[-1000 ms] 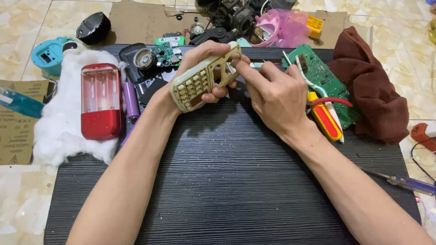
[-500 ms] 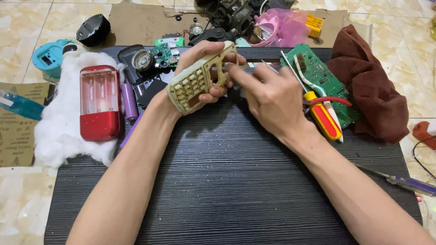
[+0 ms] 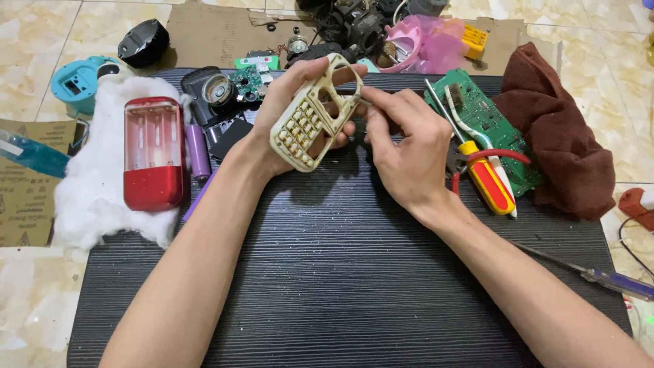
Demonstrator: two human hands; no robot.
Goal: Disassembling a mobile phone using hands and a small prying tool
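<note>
left hand (image 3: 289, 112) grip wraps cream keypad shell (image 3: 315, 114), long axis tilted up-right; right hand (image 3: 402, 146) grip pinched narrow at its upper right edge, touching.

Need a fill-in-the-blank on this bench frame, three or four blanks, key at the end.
1. The left hand holds a cream phone ____ with keypad holes.
2. The right hand pinches its upper ____ edge.
3. The red lamp case lies on white ____.
4. The green circuit board lies beside a ____ cloth.

Missing: cover; right; cotton; brown
</note>
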